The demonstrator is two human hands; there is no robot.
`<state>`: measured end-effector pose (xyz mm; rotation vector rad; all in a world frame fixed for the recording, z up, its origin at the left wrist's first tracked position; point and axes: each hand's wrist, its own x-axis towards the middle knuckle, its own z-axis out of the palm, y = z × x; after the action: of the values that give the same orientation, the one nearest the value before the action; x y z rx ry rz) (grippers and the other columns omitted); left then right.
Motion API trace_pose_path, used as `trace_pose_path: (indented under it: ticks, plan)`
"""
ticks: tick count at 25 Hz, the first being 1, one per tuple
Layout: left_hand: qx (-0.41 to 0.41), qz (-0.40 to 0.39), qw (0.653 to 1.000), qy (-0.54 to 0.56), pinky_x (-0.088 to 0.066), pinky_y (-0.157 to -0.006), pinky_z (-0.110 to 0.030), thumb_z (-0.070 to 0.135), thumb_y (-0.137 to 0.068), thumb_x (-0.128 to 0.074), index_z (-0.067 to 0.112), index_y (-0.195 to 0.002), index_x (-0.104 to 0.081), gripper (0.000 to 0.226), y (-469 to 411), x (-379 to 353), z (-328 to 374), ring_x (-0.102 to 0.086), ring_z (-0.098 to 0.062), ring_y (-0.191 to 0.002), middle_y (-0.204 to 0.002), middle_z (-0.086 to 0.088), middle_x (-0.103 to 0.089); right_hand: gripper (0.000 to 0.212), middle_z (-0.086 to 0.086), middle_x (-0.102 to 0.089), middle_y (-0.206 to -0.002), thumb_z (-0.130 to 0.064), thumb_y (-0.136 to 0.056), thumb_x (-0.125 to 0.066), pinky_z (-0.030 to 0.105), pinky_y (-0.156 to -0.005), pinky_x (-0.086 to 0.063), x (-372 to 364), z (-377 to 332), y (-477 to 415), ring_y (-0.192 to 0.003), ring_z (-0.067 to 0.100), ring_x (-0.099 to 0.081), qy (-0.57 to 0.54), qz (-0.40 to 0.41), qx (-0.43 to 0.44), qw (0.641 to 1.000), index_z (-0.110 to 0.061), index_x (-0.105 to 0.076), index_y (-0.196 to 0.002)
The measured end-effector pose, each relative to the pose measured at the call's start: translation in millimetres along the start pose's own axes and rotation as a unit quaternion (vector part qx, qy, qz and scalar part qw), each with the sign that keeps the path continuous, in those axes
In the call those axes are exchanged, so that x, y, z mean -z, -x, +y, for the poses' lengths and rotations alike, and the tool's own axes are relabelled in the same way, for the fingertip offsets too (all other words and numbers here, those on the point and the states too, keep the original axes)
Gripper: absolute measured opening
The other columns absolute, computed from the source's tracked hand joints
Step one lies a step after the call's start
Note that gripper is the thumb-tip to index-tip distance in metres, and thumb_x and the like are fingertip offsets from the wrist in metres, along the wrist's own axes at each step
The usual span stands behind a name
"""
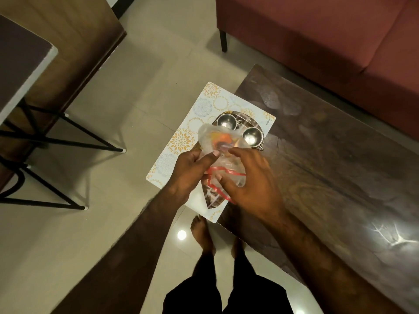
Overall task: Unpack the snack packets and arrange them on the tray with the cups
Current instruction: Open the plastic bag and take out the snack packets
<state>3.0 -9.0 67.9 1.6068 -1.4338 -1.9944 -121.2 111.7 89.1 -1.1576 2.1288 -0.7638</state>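
Observation:
Both hands hold a clear plastic bag (pixel 215 141) above the tray (pixel 181 141). Orange and purple snack packets show through its upper part, and red lines mark its lower part. My left hand (pixel 190 171) pinches the bag from the left with thumb and fingers. My right hand (pixel 247 177) grips it from the right, fingers spread over the plastic. The tray is white with yellow and blue floral rings and a dark middle panel. It lies on the end of the table and sticks out past the edge. Two steel cups (pixel 226 121) (pixel 252 136) stand on its far part.
The dark wooden coffee table (pixel 328 159) runs to the right, with a red sofa (pixel 328 37) behind it. A black-legged side table (pixel 25 64) stands at the left over the tiled floor (pixel 136 75). My bare feet (pixel 201 234) are below the tray.

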Motion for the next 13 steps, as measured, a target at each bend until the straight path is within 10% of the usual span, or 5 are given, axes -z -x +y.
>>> trace_pose_path:
  ticks: [5,9,13]
  plan:
    - [-0.019,0.005,0.999,-0.029,-0.061,-0.073,-0.040,0.037,-0.082,-0.082,0.009,-0.106,-0.061,0.043,13,5,16,-0.072,-0.032,-0.085,-0.102,-0.017,-0.073,0.031,-0.003,-0.072,-0.119,-0.012,-0.098,-0.065,0.042,-0.092,-0.060,8,-8,-8,-0.104,0.016,-0.068,0.005,0.005,-0.045,0.999,-0.021,-0.069,-0.127]
    - [-0.059,0.001,0.996,-0.074,-0.063,-0.067,-0.057,0.000,-0.081,-0.079,0.016,-0.103,-0.042,0.047,27,22,14,-0.064,-0.032,-0.089,-0.102,-0.016,-0.054,0.027,0.000,-0.074,-0.117,-0.011,-0.100,-0.063,0.035,-0.085,-0.058,19,-9,-17,-0.099,0.017,-0.068,0.012,0.047,-0.072,0.996,-0.023,-0.068,-0.124]
    - [-0.150,0.110,0.950,-0.253,-0.059,-0.052,-0.033,0.001,-0.082,-0.074,0.029,-0.108,-0.038,0.053,36,46,19,-0.061,-0.022,-0.080,-0.107,0.000,-0.053,0.028,-0.002,-0.069,-0.108,-0.004,-0.098,-0.063,0.049,-0.085,-0.063,36,-3,-27,-0.095,0.025,-0.070,-0.013,0.096,-0.099,0.990,-0.021,-0.062,-0.120]
